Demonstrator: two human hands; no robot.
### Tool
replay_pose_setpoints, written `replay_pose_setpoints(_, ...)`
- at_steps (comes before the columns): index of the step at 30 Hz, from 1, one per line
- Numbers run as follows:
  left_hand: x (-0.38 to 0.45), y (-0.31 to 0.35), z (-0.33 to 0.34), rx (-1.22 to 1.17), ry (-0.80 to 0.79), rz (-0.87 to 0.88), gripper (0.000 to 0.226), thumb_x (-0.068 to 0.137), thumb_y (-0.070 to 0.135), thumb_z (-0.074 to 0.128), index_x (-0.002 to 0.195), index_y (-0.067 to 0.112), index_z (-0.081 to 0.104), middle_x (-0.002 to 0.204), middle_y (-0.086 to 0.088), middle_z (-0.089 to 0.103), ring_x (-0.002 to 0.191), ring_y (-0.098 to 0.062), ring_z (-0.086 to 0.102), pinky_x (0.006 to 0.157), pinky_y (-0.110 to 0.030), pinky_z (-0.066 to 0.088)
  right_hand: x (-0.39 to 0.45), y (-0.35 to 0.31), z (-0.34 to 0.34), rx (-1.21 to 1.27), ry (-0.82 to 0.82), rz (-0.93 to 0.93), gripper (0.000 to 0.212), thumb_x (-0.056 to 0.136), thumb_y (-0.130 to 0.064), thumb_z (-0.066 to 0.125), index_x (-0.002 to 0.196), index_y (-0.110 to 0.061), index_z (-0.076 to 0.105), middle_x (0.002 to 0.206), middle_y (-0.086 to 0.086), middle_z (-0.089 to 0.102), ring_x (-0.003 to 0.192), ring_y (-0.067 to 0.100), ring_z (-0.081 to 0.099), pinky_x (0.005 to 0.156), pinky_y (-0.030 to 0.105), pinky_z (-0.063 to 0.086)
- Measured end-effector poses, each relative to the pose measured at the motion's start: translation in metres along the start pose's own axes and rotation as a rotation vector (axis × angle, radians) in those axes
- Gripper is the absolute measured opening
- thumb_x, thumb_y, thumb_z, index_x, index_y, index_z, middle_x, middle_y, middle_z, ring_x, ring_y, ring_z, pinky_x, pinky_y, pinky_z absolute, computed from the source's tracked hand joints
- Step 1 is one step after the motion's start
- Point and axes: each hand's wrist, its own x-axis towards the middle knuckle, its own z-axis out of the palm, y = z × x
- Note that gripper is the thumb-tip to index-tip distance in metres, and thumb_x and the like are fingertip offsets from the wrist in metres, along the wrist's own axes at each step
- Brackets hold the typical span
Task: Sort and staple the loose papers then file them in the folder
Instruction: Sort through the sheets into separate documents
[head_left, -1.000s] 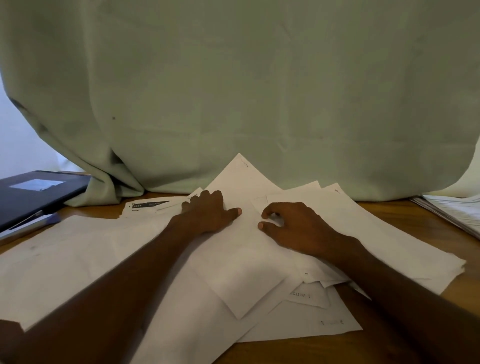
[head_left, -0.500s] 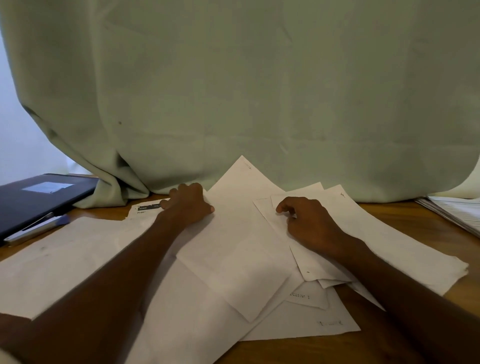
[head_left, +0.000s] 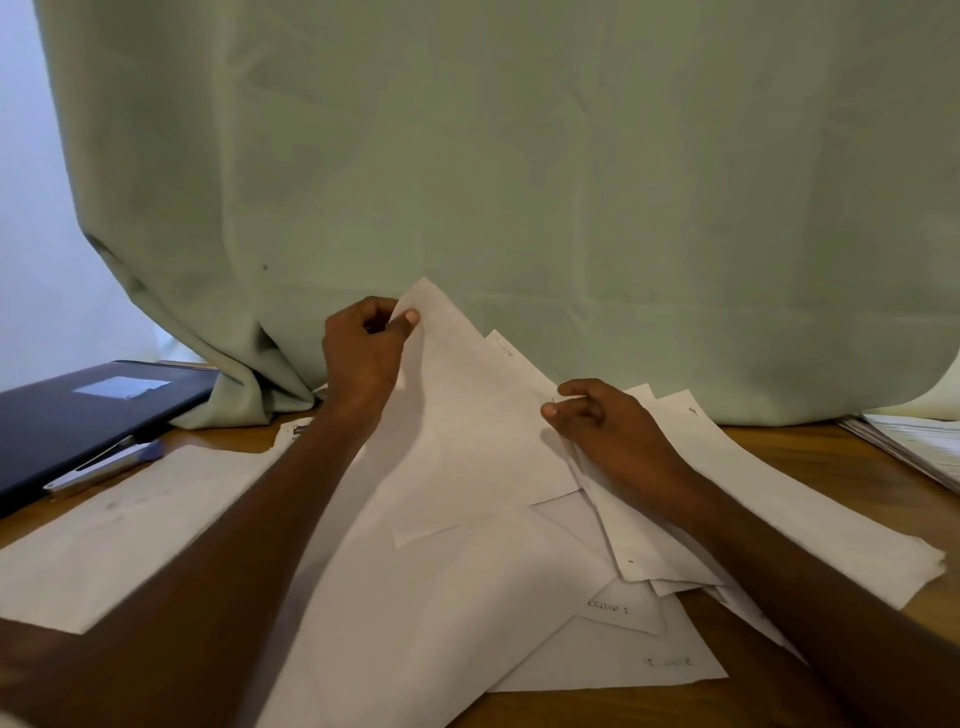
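Left hand (head_left: 363, 348) has risen off the tabletop (head_left: 810, 447), pinching the top sheet (head_left: 467, 415) corner; sheet tilts, long axis pointing up-away, white, blank. Right hand (head_left: 613, 431) pinches another sheet's (head_left: 660, 540) edge.

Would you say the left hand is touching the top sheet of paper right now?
Touching: the head view shows the left hand pinching the top sheet near its far corner.

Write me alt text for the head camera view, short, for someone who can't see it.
A person's left hand pinches the far corner of the top sheet and lifts it off scattered loose papers on a wooden table, while the right hand grips neighbouring sheets. A dark folder lies at far left.
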Motion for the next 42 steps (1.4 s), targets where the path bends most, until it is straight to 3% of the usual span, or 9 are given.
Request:
replay_pose_setpoints(5,0.004,0.003,-0.008,-0.041,0.007,0.124,0.014,0.097,0.016,0.067,0.108,0.011,0.075,0.102,0.0,0.074,0.098,-0.017,0.068,0.096,-0.038,0.056,-0.002,0.002,0.001,-0.061,-0.034,-0.019,0.06,0.082,-0.047,0.081,0.134,-0.032,0.057,0.125,-0.017,0.064,0.118,0.0,0.057,0.095,0.021,0.043)
replay_pose_setpoints(12,0.011,0.037,-0.002,-0.51,-0.125,0.215,0.019,0.091,0.01,0.07,0.103,0.023,0.077,0.134,-0.01,0.064,0.131,-0.026,0.056,0.111,-0.038,0.047,-0.006,-0.008,0.008,-0.113,0.176,-0.229,0.003,0.088,-0.027,0.077,0.091,-0.026,0.079,0.086,-0.019,0.075,0.083,0.0,0.069,0.08,0.033,0.058)
replay_pose_setpoints(15,0.014,0.036,-0.001,-0.494,0.007,0.032,0.04,0.089,0.022,0.078,0.127,0.027,0.065,0.145,0.0,0.054,0.138,-0.017,0.047,0.111,-0.024,0.036,-0.01,-0.023,0.003,-0.207,0.535,-0.392,0.008,0.093,-0.024,0.072,0.099,-0.021,0.077,0.089,-0.011,0.074,0.08,0.008,0.069,0.068,0.024,0.05)
replay_pose_setpoints(19,-0.004,0.018,0.011,-0.04,0.173,-0.513,0.059,0.088,0.038,0.079,0.132,0.011,0.05,0.141,-0.011,0.046,0.12,-0.028,0.053,0.102,-0.04,0.049,-0.011,-0.032,-0.005,-0.613,0.729,-0.768,0.017,0.093,-0.013,0.07,0.108,-0.015,0.078,0.101,0.004,0.072,0.075,0.018,0.064,0.06,0.02,0.041)
replay_pose_setpoints(21,-0.017,0.015,0.021,-0.325,0.023,-0.634,0.019,0.1,0.025,0.061,0.111,0.01,0.059,0.121,-0.016,0.06,0.104,-0.031,0.062,0.091,-0.042,0.054,-0.015,-0.033,-0.001,-0.719,0.634,-0.891,0.019,0.093,-0.016,0.069,0.109,-0.016,0.078,0.11,0.007,0.071,0.081,0.021,0.063,0.058,0.02,0.039)
replay_pose_setpoints(23,-0.026,0.014,0.028,-0.72,-0.186,-0.71,0.024,0.105,0.028,0.047,0.106,0.009,0.062,0.111,-0.02,0.065,0.097,-0.034,0.067,0.091,-0.047,0.056,-0.018,-0.032,0.009,-0.796,0.515,-0.944,0.021,0.088,-0.016,0.074,0.109,-0.016,0.077,0.118,0.011,0.069,0.089,0.026,0.063,0.058,0.024,0.047)
replay_pose_setpoints(28,-0.024,0.0,0.028,-1.366,-0.611,-0.634,0.097,0.079,0.079,0.059,0.152,0.015,0.047,0.154,-0.018,0.047,0.143,-0.041,0.044,0.118,-0.066,0.025,-0.019,-0.027,0.032,-0.948,0.319,-0.792,0.05,0.068,-0.015,0.088,0.115,-0.015,0.071,0.124,0.012,0.065,0.1,0.032,0.063,0.061,0.037,0.055)
replay_pose_setpoints(34,-0.028,-0.008,0.033,-0.961,-0.553,-0.501,0.054,0.092,0.003,0.066,0.144,0.004,0.052,0.139,-0.025,0.06,0.124,-0.042,0.062,0.098,-0.058,0.054,-0.018,-0.022,0.032,-0.586,0.042,-0.704,0.042,0.096,-0.061,0.05,0.118,-0.031,0.068,0.126,-0.01,0.061,0.116,0.013,0.054,0.089,0.035,0.051)
replay_pose_setpoints(42,-0.022,-0.014,0.016,-1.119,-0.669,-0.602,0.053,0.089,0.0,0.06,0.142,0.009,0.06,0.133,-0.014,0.066,0.108,-0.029,0.071,0.085,-0.044,0.062,-0.001,-0.019,-0.006,-0.016,0.32,-0.276,0.051,0.096,-0.063,0.052,0.139,-0.036,0.05,0.132,-0.018,0.058,0.119,0.004,0.058,0.094,0.029,0.051)
